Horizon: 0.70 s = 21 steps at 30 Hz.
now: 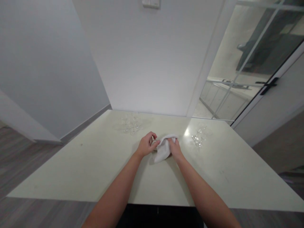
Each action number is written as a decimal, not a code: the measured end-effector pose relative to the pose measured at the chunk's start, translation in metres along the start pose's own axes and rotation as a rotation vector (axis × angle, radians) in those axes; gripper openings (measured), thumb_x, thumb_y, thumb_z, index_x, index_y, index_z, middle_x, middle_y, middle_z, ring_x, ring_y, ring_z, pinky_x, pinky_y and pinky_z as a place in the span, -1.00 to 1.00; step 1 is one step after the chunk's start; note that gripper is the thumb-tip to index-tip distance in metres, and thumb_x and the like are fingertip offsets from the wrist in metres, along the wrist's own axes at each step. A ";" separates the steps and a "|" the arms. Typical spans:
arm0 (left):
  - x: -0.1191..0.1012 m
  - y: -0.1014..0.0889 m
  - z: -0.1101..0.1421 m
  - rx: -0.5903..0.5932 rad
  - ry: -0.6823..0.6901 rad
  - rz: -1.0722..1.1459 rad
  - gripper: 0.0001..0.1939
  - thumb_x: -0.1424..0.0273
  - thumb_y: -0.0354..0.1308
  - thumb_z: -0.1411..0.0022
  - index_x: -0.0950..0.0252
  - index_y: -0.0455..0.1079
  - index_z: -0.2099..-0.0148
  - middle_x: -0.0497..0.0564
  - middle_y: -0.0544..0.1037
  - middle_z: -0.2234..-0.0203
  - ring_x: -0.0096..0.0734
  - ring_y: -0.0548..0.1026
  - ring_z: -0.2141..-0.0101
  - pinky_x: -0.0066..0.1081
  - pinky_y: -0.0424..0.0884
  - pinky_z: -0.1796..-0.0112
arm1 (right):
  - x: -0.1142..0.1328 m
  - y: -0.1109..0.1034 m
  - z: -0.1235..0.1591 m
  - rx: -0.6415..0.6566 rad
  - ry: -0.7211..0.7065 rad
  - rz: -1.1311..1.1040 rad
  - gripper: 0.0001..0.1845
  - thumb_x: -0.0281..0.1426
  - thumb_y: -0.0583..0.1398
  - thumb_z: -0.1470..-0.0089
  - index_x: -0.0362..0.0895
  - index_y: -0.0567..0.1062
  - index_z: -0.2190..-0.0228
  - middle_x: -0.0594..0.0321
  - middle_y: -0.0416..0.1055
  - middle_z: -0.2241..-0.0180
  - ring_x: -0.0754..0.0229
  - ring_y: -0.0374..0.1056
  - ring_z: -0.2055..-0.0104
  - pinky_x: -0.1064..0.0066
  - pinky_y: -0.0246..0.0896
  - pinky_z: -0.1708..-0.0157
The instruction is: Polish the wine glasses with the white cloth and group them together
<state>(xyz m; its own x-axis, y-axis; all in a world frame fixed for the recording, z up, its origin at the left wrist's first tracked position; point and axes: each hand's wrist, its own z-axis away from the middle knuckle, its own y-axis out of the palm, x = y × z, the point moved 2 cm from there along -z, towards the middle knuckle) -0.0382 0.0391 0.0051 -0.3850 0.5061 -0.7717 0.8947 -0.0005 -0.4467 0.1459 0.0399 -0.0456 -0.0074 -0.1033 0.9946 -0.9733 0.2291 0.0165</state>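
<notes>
A white cloth (163,151) hangs bunched between my hands, just above the middle of the table. My right hand (174,147) grips it from the right, with some fingers tucked into its folds. On the left, my left hand (147,145) has its fingers curled around a clear glass (154,141), which is largely hidden by the hand and the cloth. The shape of that glass cannot be made out fully.
On the pale table (90,164), several clear glasses (132,124) stand grouped at the back left. More clear glasses (199,135) are at the back right. A white wall (152,63) rises behind the table, with a glazed door (237,69) to the right.
</notes>
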 end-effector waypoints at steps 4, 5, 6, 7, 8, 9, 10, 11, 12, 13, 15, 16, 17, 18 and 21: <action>0.004 0.003 -0.001 -0.043 -0.033 -0.054 -0.76 0.20 0.05 -0.19 0.27 0.26 0.37 -0.13 0.31 0.59 -0.54 0.24 0.56 -0.49 0.14 0.47 | 0.009 0.000 0.004 0.042 -0.069 0.017 -0.56 -0.14 0.23 0.07 -0.14 0.43 0.18 0.11 0.51 0.20 0.10 0.42 0.18 0.30 0.33 0.19; 0.008 0.004 -0.003 -0.063 -0.058 -0.023 -0.75 0.21 0.03 -0.21 0.28 0.25 0.40 -0.14 0.29 0.60 -0.53 0.24 0.55 -0.49 0.14 0.47 | 0.014 0.001 0.007 0.060 -0.129 0.039 -0.55 -0.16 0.26 0.10 -0.13 0.44 0.18 0.12 0.50 0.19 0.10 0.42 0.17 0.30 0.32 0.16; 0.012 0.004 -0.005 -0.081 -0.087 0.019 -0.74 0.21 0.00 -0.22 0.28 0.23 0.43 -0.13 0.27 0.61 -0.52 0.24 0.55 -0.48 0.14 0.47 | 0.019 0.002 0.010 0.084 -0.179 0.080 -0.54 -0.19 0.29 0.15 -0.13 0.44 0.19 0.13 0.50 0.19 0.10 0.41 0.17 0.29 0.31 0.15; 0.017 0.005 -0.007 -0.094 -0.120 0.066 -0.71 0.21 -0.02 -0.22 0.28 0.22 0.46 -0.13 0.26 0.62 -0.51 0.24 0.55 -0.48 0.14 0.48 | 0.023 0.004 0.013 0.104 -0.220 0.122 -0.54 -0.21 0.32 0.19 -0.13 0.45 0.21 0.13 0.50 0.20 0.09 0.41 0.17 0.28 0.31 0.14; 0.021 0.006 -0.009 -0.101 -0.157 0.115 -0.69 0.21 -0.04 -0.22 0.27 0.20 0.49 -0.13 0.24 0.63 -0.50 0.23 0.55 -0.47 0.14 0.48 | 0.026 0.005 0.015 0.119 -0.255 0.164 -0.53 -0.23 0.34 0.23 -0.14 0.45 0.22 0.14 0.50 0.21 0.09 0.40 0.18 0.26 0.30 0.13; 0.025 0.006 -0.011 -0.100 -0.197 0.160 -0.67 0.21 -0.05 -0.22 0.27 0.19 0.52 -0.13 0.23 0.65 -0.49 0.23 0.56 -0.47 0.14 0.49 | 0.028 0.006 0.017 0.130 -0.282 0.200 -0.51 -0.24 0.35 0.25 -0.14 0.45 0.22 0.14 0.50 0.22 0.08 0.40 0.18 0.25 0.30 0.12; 0.028 0.007 -0.012 -0.090 -0.235 0.198 -0.66 0.20 -0.06 -0.22 0.27 0.18 0.53 -0.13 0.22 0.66 -0.49 0.21 0.57 -0.46 0.14 0.50 | 0.029 0.007 0.019 0.134 -0.304 0.224 -0.50 -0.26 0.36 0.27 -0.14 0.45 0.22 0.14 0.49 0.22 0.08 0.40 0.19 0.24 0.29 0.12; 0.030 0.007 -0.013 -0.077 -0.268 0.225 -0.66 0.20 -0.06 -0.21 0.27 0.17 0.54 -0.13 0.21 0.68 -0.49 0.20 0.58 -0.46 0.13 0.52 | 0.029 0.007 0.020 0.136 -0.323 0.238 -0.49 -0.26 0.36 0.28 -0.15 0.45 0.21 0.14 0.49 0.22 0.08 0.39 0.19 0.23 0.28 0.11; 0.032 0.008 -0.014 -0.069 -0.290 0.241 -0.66 0.19 -0.06 -0.21 0.26 0.17 0.54 -0.13 0.21 0.68 -0.49 0.20 0.59 -0.46 0.12 0.53 | 0.030 0.008 0.020 0.136 -0.340 0.245 -0.49 -0.27 0.36 0.28 -0.15 0.45 0.21 0.14 0.49 0.21 0.08 0.39 0.18 0.23 0.28 0.10; 0.032 0.008 -0.014 -0.065 -0.302 0.247 -0.66 0.19 -0.05 -0.21 0.26 0.17 0.54 -0.13 0.21 0.68 -0.49 0.19 0.60 -0.46 0.12 0.53 | 0.030 0.008 0.020 0.137 -0.348 0.247 -0.49 -0.27 0.36 0.28 -0.15 0.45 0.21 0.14 0.49 0.20 0.08 0.39 0.18 0.23 0.27 0.09; 0.029 0.006 -0.014 -0.061 -0.292 0.234 -0.65 0.17 -0.03 -0.20 0.27 0.17 0.53 -0.13 0.21 0.67 -0.50 0.20 0.59 -0.47 0.13 0.53 | 0.028 0.007 0.019 0.145 -0.331 0.238 -0.54 -0.26 0.34 0.24 -0.14 0.46 0.23 0.14 0.50 0.21 0.08 0.39 0.18 0.24 0.27 0.10; 0.027 0.005 -0.013 -0.066 -0.268 0.219 -0.66 0.16 -0.02 -0.20 0.27 0.18 0.51 -0.13 0.22 0.66 -0.50 0.21 0.58 -0.47 0.13 0.52 | 0.027 0.006 0.017 0.145 -0.309 0.221 -0.56 -0.24 0.33 0.21 -0.14 0.47 0.24 0.14 0.50 0.21 0.08 0.40 0.18 0.25 0.27 0.11; 0.023 0.004 -0.011 -0.080 -0.231 0.202 -0.68 0.16 0.00 -0.19 0.27 0.19 0.49 -0.13 0.24 0.64 -0.50 0.22 0.57 -0.48 0.14 0.51 | 0.025 0.005 0.016 0.138 -0.275 0.192 -0.58 -0.21 0.30 0.16 -0.14 0.47 0.24 0.14 0.51 0.21 0.08 0.40 0.17 0.26 0.28 0.11; 0.020 0.002 -0.010 -0.100 -0.182 0.182 -0.70 0.16 0.02 -0.18 0.27 0.21 0.45 -0.13 0.26 0.62 -0.50 0.23 0.56 -0.48 0.16 0.49 | 0.022 0.004 0.013 0.121 -0.229 0.153 -0.60 -0.18 0.26 0.11 -0.14 0.47 0.23 0.14 0.51 0.21 0.08 0.41 0.17 0.27 0.29 0.13; 0.007 -0.003 -0.002 -0.135 -0.003 0.099 -0.75 0.17 0.07 -0.14 0.28 0.25 0.34 -0.10 0.31 0.54 -0.49 0.26 0.51 -0.47 0.19 0.45 | 0.010 0.002 0.008 0.081 -0.103 0.037 -0.55 -0.08 0.12 -0.04 -0.15 0.47 0.18 0.10 0.53 0.23 0.07 0.43 0.19 0.29 0.32 0.19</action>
<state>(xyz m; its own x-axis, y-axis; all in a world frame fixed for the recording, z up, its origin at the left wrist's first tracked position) -0.0429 0.0444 0.0024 -0.2940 0.5064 -0.8106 0.9505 0.0657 -0.3038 0.1420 0.0320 -0.0364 -0.0631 -0.1959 0.9786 -0.9872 0.1564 -0.0323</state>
